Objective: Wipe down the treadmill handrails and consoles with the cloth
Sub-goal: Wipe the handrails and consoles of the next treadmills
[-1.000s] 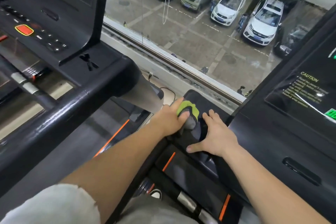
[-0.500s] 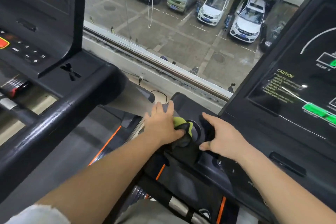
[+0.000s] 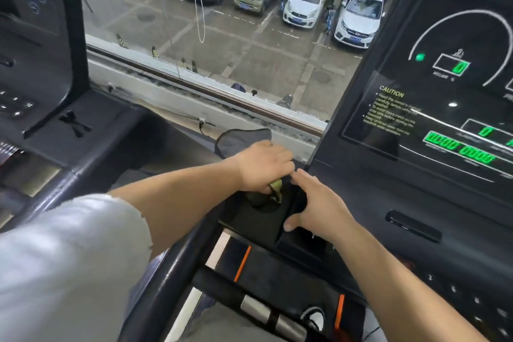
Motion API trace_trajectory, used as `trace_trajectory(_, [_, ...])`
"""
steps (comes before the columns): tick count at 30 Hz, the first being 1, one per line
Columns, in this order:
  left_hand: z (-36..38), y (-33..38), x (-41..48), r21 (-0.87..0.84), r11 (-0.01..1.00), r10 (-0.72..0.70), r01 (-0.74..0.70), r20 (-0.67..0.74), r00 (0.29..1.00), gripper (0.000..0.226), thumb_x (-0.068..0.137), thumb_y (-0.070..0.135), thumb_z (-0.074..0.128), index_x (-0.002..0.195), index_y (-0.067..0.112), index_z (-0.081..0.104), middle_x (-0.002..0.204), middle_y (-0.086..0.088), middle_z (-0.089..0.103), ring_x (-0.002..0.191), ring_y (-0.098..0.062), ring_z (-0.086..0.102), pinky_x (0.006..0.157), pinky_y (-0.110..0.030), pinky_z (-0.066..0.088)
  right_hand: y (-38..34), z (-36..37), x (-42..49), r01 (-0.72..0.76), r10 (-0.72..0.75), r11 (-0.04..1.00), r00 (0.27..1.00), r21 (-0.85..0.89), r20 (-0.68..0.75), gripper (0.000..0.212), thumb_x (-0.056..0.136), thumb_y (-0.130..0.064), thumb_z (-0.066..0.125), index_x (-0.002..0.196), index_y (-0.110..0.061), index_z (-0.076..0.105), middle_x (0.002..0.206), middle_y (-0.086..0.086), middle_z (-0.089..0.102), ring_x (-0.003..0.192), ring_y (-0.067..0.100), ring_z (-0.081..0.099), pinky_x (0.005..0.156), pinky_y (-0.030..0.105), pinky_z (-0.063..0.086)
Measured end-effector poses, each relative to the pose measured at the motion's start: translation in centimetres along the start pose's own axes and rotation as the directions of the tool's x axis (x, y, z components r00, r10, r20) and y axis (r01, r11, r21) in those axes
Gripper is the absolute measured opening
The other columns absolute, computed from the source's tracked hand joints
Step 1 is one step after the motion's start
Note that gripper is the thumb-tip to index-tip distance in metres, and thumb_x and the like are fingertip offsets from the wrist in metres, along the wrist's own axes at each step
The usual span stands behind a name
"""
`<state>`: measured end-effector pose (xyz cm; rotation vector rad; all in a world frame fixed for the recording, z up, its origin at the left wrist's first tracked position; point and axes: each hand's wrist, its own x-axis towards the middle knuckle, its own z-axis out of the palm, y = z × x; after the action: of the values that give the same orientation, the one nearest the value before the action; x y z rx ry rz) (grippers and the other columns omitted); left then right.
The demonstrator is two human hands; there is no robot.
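A wide window [image 3: 222,44] fills the middle of the view and looks down on a car park with a row of parked cars [image 3: 305,0]. To the right stands a black treadmill console [image 3: 416,189], its screen [image 3: 449,108] lit with green figures and a yellow caution notice. To the left is a second treadmill console [image 3: 36,44], also black, with a dark handrail [image 3: 55,183] running down from its corner.

At the bottom, between the forearms, a crossbar [image 3: 266,311] with two silver grip plates runs across, with orange stripes just above it. A pale sleeve [image 3: 69,258] covers the left upper arm in the near left corner.

At the left end of the right-hand console sits a black tray [image 3: 258,225] with a round recess. The left hand [image 3: 263,166] is over this recess, knuckles up, its fingers curled down and gripping the cloth [image 3: 276,189]. The right hand [image 3: 316,205] rests just beside it on the tray's right edge, fingers straight and spread, thumb stretched out, holding nothing.

The cloth is yellow-green with a dark part; it shows only below the left hand's fingers, pressed into the recess.
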<state>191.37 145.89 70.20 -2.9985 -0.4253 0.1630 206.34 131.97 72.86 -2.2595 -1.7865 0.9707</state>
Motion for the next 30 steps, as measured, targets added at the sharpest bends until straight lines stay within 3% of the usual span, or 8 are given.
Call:
trace_trajectory(5, [1.0,1.9,-1.2,-0.113,0.866,-0.484,0.487,0.058,0.873,0.066,0.067,0.062,0.071,0.117,0.022,0.054,0.119,-0.005,0.052,0.114,-0.030,0.045,0.090,-0.047,0.036,-1.1,-0.4,0.1,-0.029,0.028,0.990,1.000,-0.136,-0.005,0.125,0.061,-0.035,0.096,0.161,-0.039,0.021,0.165,-0.018,0.030,0.154,0.011,0.024,0.116,0.042,0.039])
trace_trajectory(11, [-0.3,3.3,0.0,-0.028,0.690,-0.695,0.724,0.253,0.673,0.065,0.078,0.033,0.074,0.134,0.015,0.046,0.134,-0.012,0.043,0.124,-0.033,0.038,0.101,-0.047,0.033,-3.2,-1.0,-0.5,-0.060,0.065,0.955,0.998,-0.292,0.007,0.096,0.059,-0.032,0.097,0.141,-0.025,0.048,0.137,-0.008,0.060,0.124,0.021,0.059,0.094,0.047,0.055])
trace_trajectory(14, [-0.7,3.1,-0.2,-0.025,0.707,-0.668,0.707,0.308,0.678,0.078,0.076,0.041,0.078,0.141,0.015,0.041,0.137,-0.013,0.040,0.128,-0.033,0.037,0.104,-0.048,0.034,-3.1,-0.7,-0.9,-0.044,0.041,0.952,0.999,-0.302,-0.016,0.096,0.059,-0.034,0.097,0.142,-0.026,0.048,0.139,-0.008,0.058,0.127,0.021,0.057,0.094,0.046,0.055])
trace_trajectory(17, [-1.2,2.6,-2.3,-0.152,0.789,-0.555,0.595,0.238,0.797,0.091,0.067,0.059,0.081,0.138,0.019,0.042,0.141,-0.010,0.035,0.131,-0.035,0.035,0.104,-0.054,0.037,-3.3,-0.7,-1.2,-0.038,0.036,0.962,0.999,-0.269,-0.014,0.107,0.062,-0.032,0.096,0.153,-0.029,0.040,0.151,-0.009,0.050,0.138,0.019,0.049,0.100,0.044,0.052])
trace_trajectory(20, [-0.9,2.0,-5.4,-0.238,0.940,-0.273,0.245,-0.094,0.957,0.048,0.079,0.049,0.072,0.116,0.024,0.056,0.138,-0.006,0.042,0.124,-0.031,0.042,0.096,-0.053,0.043,-3.4,-0.7,-1.0,-0.046,0.042,0.964,0.999,-0.261,-0.021,0.103,0.061,-0.028,0.097,0.149,-0.029,0.044,0.147,-0.007,0.053,0.136,0.020,0.051,0.099,0.044,0.052])
trace_trajectory(22, [0.2,1.6,-6.9,-0.193,0.978,-0.104,0.085,-0.089,0.991,0.028,0.092,0.047,0.057,0.107,0.026,0.066,0.142,-0.004,0.049,0.133,-0.030,0.042,0.106,-0.054,0.038,-3.2,-0.6,-0.9,-0.055,0.050,0.967,0.998,-0.249,-0.027,0.103,0.060,-0.028,0.097,0.149,-0.030,0.045,0.145,-0.009,0.054,0.135,0.019,0.052,0.099,0.043,0.052])
trace_trajectory(27, [1.2,0.9,-7.2,0.052,0.991,-0.131,0.125,0.136,0.982,0.052,0.105,0.056,0.021,0.145,0.042,0.052,0.169,-0.007,0.019,0.154,-0.030,0.015,0.120,-0.059,0.015,-2.9,-0.4,-0.5,-0.059,0.055,0.975,0.998,-0.214,-0.027,0.107,0.056,-0.031,0.098,0.149,-0.033,0.045,0.149,-0.012,0.051,0.136,0.015,0.050,0.099,0.042,0.052])
trace_trajectory(30, [0.7,2.4,-6.4,0.119,0.979,-0.180,0.166,0.122,0.976,0.062,0.104,0.059,0.020,0.135,0.028,0.063,0.155,-0.015,0.038,0.142,-0.035,0.028,0.110,-0.056,0.026,-2.6,-0.2,-0.4,-0.081,0.079,0.978,0.997,-0.194,-0.019,0.112,0.053,-0.036,0.098,0.150,-0.038,0.042,0.159,-0.015,0.042,0.141,0.013,0.046,0.102,0.041,0.050])
